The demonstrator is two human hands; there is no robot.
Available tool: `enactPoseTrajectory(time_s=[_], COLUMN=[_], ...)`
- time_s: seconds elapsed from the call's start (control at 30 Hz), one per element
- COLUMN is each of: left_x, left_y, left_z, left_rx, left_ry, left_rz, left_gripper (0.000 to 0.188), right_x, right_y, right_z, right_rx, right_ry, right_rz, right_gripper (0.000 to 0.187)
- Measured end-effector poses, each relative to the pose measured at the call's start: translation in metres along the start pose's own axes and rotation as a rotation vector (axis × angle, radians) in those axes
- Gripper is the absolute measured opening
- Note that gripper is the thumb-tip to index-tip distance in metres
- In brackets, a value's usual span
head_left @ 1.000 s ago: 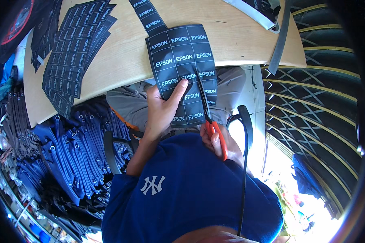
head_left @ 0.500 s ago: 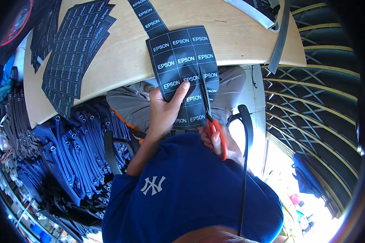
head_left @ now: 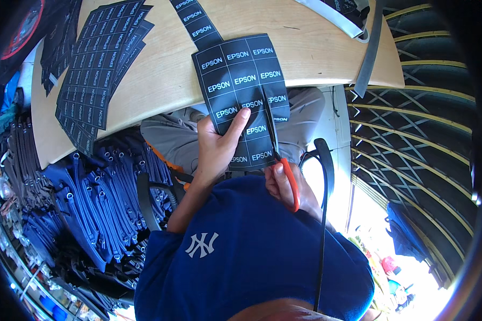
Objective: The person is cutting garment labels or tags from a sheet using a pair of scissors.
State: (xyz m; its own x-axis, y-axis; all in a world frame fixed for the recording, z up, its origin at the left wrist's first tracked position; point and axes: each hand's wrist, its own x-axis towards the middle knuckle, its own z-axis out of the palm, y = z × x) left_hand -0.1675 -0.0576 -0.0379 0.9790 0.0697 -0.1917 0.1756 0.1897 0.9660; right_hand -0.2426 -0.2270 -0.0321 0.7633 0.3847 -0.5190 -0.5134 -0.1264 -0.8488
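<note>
A black sheet of printed labels (head_left: 245,63), marked off in a grid by thin pale lines, is held up over my lap near the table edge. My left hand (head_left: 222,140) grips its left side, with the thumb on top and the other fingers hidden beneath. In my right hand (head_left: 290,187) is a pair of scissors (head_left: 288,179) with orange-red handles. Their dark blades lie along a lengthwise grid line between the middle and right columns. The right column's near part hangs loose beside the blades.
On the wooden table (head_left: 160,64) lie a stack of similar black label sheets (head_left: 99,64) at left and a narrow label strip (head_left: 198,24) behind my sheet. A dark strap (head_left: 370,53) hangs over the right edge. Blue straps with metal rings (head_left: 96,203) hang at lower left.
The scissor handles have come together and the blades have closed along the line. The loose right column has bent further down. My left hand stays nearly still.
</note>
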Motion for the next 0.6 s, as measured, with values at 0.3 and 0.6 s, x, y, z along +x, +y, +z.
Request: enactPoseTrajectory(time_s=[0.3, 0.6], left_x=[0.001, 0.004], left_y=[0.002, 0.008], left_z=[-0.001, -0.005], left_rx=[0.028, 0.059], left_ry=[0.017, 0.011], left_rz=[0.004, -0.05], left_gripper=[0.014, 0.014], right_x=[0.0, -0.001], right_y=[-0.006, -0.001], right_z=[0.001, -0.002], right_rx=[-0.007, 0.003], right_ry=[0.007, 0.005], right_rz=[0.007, 0.02], right_gripper=[0.051, 0.048])
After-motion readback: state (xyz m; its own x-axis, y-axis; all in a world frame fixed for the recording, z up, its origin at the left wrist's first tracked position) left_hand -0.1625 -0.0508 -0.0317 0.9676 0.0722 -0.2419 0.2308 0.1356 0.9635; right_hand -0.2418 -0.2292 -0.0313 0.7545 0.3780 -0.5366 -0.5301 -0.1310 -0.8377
